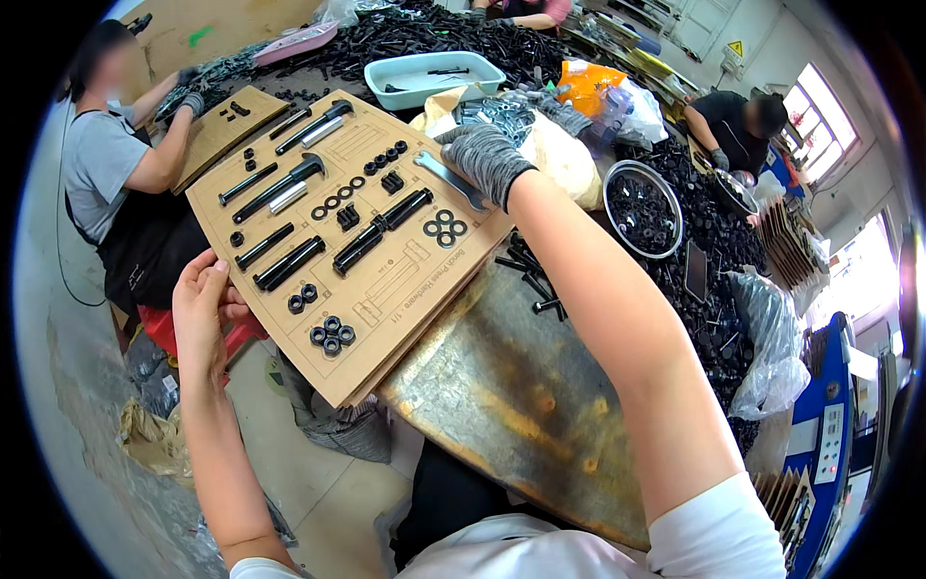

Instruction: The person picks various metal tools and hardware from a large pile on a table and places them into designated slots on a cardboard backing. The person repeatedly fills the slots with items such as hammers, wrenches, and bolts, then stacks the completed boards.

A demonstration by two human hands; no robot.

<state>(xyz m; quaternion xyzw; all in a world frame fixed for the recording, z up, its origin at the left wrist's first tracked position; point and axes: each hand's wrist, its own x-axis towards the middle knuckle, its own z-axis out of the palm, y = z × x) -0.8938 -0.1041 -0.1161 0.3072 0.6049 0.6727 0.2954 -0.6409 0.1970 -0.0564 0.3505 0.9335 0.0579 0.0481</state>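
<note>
My bare left hand [204,294] grips the left edge of a cardboard sheet [405,318], thumb on top. The sheet has printed outlines and tops a stack of sheets. Black bolts [289,262], black nuts [333,335], washers [446,229], silver sleeves [287,198] and a silver open-end wrench [449,179] lie on it. My right hand [487,162], in a grey knit glove, is over the sheet's far right corner beside the wrench. Its fingers point left and their tips are partly hidden, so its grip is unclear. Just beyond it is an open bag of small silver hardware [502,118].
A worn metal tabletop [521,386] lies below the stack, with loose black bolts [535,280] on it. A light-blue tray [434,75], a metal bowl [643,207] and heaps of black hardware [714,318] surround it. Co-workers [116,154] sit left, right and at the back.
</note>
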